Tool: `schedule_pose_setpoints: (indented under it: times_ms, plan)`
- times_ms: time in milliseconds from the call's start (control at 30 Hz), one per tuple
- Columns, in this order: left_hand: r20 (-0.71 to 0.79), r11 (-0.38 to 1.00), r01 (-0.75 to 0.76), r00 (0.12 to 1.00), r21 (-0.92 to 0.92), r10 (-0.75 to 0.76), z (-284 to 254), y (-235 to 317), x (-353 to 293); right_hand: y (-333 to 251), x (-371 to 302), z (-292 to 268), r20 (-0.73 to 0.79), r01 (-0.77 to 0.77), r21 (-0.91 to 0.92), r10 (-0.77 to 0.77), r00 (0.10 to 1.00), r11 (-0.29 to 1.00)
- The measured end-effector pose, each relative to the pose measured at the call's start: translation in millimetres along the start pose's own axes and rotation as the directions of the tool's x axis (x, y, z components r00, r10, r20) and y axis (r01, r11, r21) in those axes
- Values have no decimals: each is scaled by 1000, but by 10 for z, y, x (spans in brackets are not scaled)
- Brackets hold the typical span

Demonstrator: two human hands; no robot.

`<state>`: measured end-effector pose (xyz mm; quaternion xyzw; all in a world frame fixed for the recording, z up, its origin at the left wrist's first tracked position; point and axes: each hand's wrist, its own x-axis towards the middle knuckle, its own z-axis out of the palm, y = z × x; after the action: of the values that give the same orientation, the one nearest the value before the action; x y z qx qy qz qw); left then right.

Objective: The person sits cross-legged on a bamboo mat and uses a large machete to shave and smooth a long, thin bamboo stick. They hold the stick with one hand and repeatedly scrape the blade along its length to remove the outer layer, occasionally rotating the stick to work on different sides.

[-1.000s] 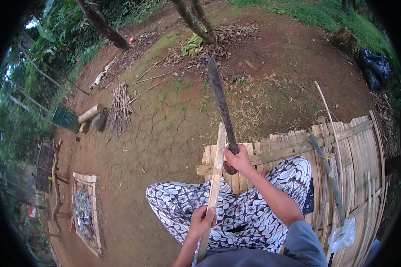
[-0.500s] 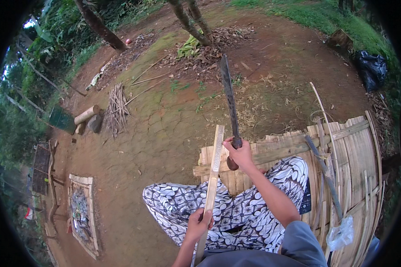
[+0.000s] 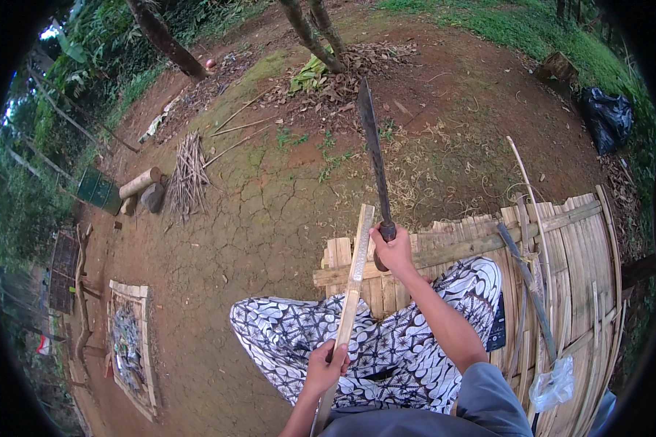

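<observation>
While the right hand (image 3: 393,251) is holding out front: its grip is clamping around the handle of the machete (image 3: 377,156), blade pointing up and away.
Left grip: left hand (image 3: 323,370) is clamping on the bamboo strip (image 3: 350,301), toward its near end.
Strip position: slanting away from the body over the batik-patterned cloth (image 3: 280,328) on the legs, far end sitting just beside the right fingers.
Delta vs half a second ago: strip's far end is leaning further right, narrowing the gap to the machete handle; both hands are staying nearly put.
Meaning: blade is standing clear of the strip, so no cut is showing. Right fingers touching strip: can't tell.
Right side: bamboo-slat surface (image 3: 577,255) is carrying a clear plastic bag (image 3: 552,384).
</observation>
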<state>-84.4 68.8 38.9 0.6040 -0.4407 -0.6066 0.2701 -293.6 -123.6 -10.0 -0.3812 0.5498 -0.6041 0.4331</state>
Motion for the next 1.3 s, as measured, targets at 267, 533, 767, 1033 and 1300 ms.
schedule_pose_setpoints:
  times_ms: [267, 533, 767, 1033, 1300]
  plan:
    - [3, 1000, 1, 1000, 11, -1, 22, 35, -10, 81, 80, -26, -55, 35, 54, -32, 998, 998]
    - [5, 1000, 4, 1000, 29, -4, -39, -86, -31, 44, 196, -118, -158, 66, 71, -54, 986, 995]
    - [12, 1000, 0, 1000, 22, 0, -23, -42, -36, -65, 123, -98, -114, -37, 73, 45, 992, 997]
    - [17, 998, -24, 1000, 50, 23, 22, -26, -55, -28, 108, -63, -116, 95, -31, -98, 988, 995]
    - [-60, 1000, -27, 998, -10, 26, -164, -90, 1, 35, 80, -35, -13, -12, 65, 13, 1000, 998]
